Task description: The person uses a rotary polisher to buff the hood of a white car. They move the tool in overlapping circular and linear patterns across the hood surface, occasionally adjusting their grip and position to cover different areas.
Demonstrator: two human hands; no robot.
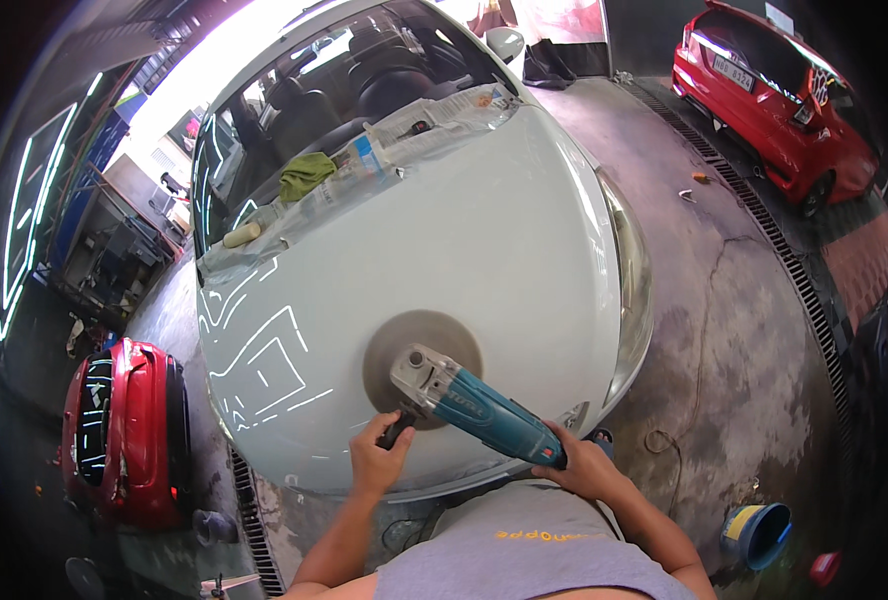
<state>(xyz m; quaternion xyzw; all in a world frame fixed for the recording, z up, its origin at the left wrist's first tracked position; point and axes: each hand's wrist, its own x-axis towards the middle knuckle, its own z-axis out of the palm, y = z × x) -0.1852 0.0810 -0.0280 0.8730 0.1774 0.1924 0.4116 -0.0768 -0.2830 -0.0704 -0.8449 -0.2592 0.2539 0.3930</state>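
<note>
A teal car polisher with a metal gear head lies across the front of a white car hood. Its round pad is a grey-brown blur against the paint. My left hand is closed round the black side handle near the head. At the rear end of the body, my right hand wraps the grip from the right side. The switch is hidden under that hand.
Plastic sheeting and paper cover the windshield base, with a green cloth and a pale bottle on it. Red cars stand at both sides. A blue bucket and a looped cord are on the floor at right, beside a drain grate.
</note>
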